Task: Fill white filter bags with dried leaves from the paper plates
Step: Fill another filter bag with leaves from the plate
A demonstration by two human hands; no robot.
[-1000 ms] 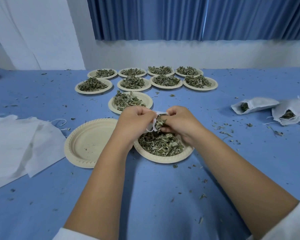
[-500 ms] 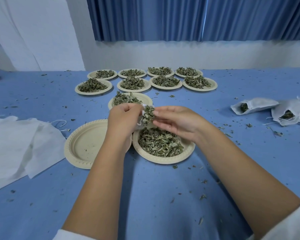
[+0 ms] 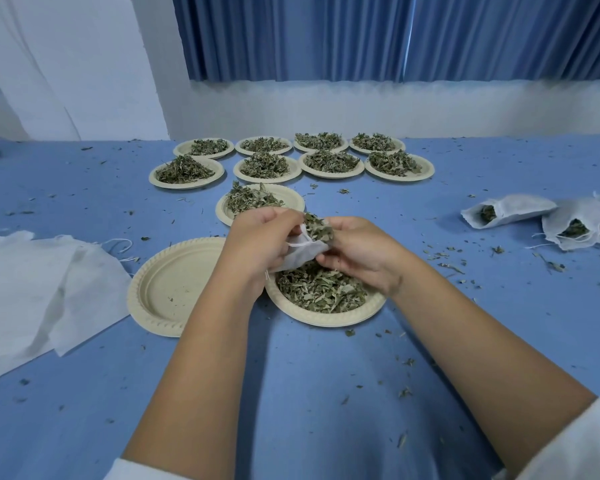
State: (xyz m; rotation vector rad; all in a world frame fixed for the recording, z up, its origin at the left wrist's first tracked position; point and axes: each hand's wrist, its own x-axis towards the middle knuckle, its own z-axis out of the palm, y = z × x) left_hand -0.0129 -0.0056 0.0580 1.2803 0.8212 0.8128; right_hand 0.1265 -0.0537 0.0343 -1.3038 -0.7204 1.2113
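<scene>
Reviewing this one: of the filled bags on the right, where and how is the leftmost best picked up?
Probably pinch the bag shut at its open mouth, coming from its left. It lies flat with the mouth facing left and leaves showing, so lifting by the closed end could spill them.

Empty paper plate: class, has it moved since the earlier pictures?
No. The empty paper plate stays beside the leaf-filled plate, same gap to the flat bags.
</scene>
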